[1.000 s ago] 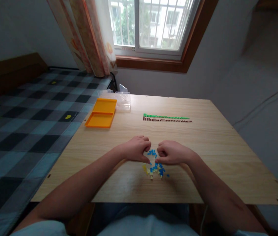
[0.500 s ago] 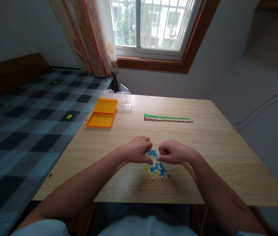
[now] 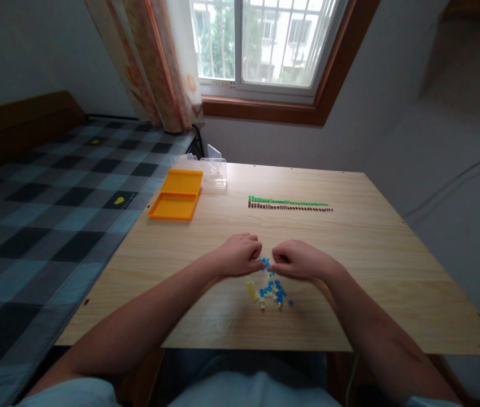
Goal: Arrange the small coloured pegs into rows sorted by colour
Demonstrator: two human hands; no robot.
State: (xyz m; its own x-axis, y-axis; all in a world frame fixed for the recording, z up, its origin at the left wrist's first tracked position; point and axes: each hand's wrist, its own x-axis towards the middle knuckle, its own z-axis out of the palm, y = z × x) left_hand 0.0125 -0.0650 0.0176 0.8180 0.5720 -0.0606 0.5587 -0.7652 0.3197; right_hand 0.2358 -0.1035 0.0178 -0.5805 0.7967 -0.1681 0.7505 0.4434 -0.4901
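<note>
Small blue blocks [image 3: 280,292] and pale yellow blocks [image 3: 251,290] lie loosely scattered near the front of the table. A separate little cluster of blue blocks [image 3: 266,262] sits between my two hands. My left hand [image 3: 242,254] rests at the left of this cluster, fingers curled in and thumb stretched toward it. On the other side, my right hand [image 3: 294,258] is a loose fist with its thumb reaching to the same blocks. Both thumb tips appear to touch the blocks. I see nothing held in either hand.
Beyond the hands, green blocks [image 3: 288,202] and dark red blocks [image 3: 290,208] stand in two long rows. An orange open tray [image 3: 176,195] and a clear plastic case [image 3: 216,176] lie at the back left of the wooden table [image 3: 371,254]. A bed [image 3: 70,186] adjoins the left side.
Both thumbs have moved a little away from me, drawing in toward the curled fingers. The nearer blue blocks of the upper cluster now sit closer to the others, farther from the loose pile.
</note>
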